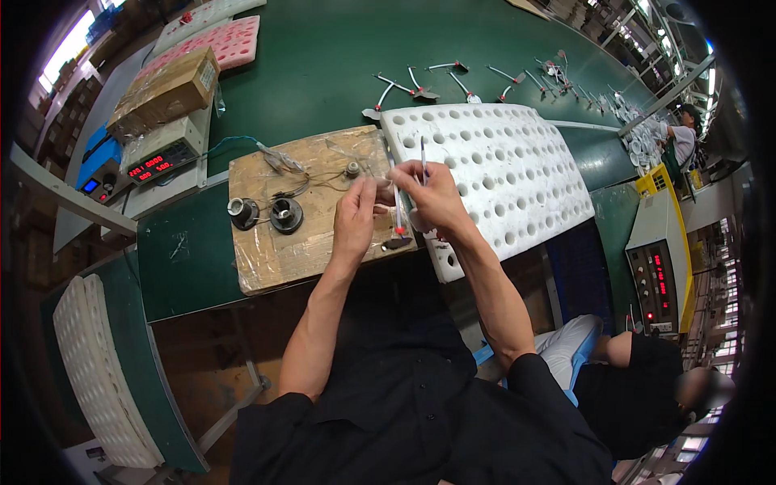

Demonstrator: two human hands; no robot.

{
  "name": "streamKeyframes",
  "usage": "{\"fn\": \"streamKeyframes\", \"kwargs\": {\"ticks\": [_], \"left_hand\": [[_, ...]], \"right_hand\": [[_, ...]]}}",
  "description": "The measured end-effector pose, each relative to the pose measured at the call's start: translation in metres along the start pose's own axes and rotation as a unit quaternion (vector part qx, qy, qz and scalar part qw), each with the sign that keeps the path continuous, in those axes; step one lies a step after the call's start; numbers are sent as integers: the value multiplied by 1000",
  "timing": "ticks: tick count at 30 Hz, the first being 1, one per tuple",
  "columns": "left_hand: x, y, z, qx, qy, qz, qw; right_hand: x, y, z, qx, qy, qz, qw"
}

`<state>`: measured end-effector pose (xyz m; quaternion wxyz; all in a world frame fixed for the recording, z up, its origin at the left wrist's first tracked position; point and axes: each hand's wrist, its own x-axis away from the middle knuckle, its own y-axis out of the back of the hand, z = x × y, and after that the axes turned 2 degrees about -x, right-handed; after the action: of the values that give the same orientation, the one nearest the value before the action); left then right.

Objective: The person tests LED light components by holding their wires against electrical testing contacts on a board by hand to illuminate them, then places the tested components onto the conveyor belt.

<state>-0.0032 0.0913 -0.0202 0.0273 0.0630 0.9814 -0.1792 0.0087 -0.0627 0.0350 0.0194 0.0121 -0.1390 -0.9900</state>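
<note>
Over the right edge of a cardboard-covered board [315, 263], my two hands come close together. My left hand [354, 222] is closed in a pinch; what lies between its fingertips is too small to make out. My right hand [439, 198] is closed around a slim pen-like tool [423, 153], its thin end pointing up. Between the hands a white wire [397, 212] runs down to a red part and a dark tab [397, 242] at the board's edge. On the board stand two black round sockets [286, 215], [242, 212] and a small metal-coloured fitting [352, 169] with loose wires.
A white foam tray [517, 212] with rows of holes lies right of the board. Several wired pieces [461, 85] are scattered behind it. Meters with red digits stand left [166, 153] and right [647, 279]. A co-worker [630, 380] sits at the lower right.
</note>
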Motion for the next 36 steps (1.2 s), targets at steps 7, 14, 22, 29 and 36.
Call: {"fn": "streamKeyframes", "kwargs": {"ticks": [7,14,22,29,36], "left_hand": [[55,3,3,-112,15,42,993],[69,6,13,26,-60,-152,986],[85,9,11,-61,-97,-117,987],[83,15,7,-62,-92,-128,986],[81,19,9,-24,-72,-149,986]], "right_hand": [[-17,1,0,26,73,-85,993],[-20,-12,-12,229,223,-137,938],[-24,-18,-15,339,105,-6,935],[-34,-25,-15,360,100,35,927],[-42,-33,-19,385,85,47,918]]}}
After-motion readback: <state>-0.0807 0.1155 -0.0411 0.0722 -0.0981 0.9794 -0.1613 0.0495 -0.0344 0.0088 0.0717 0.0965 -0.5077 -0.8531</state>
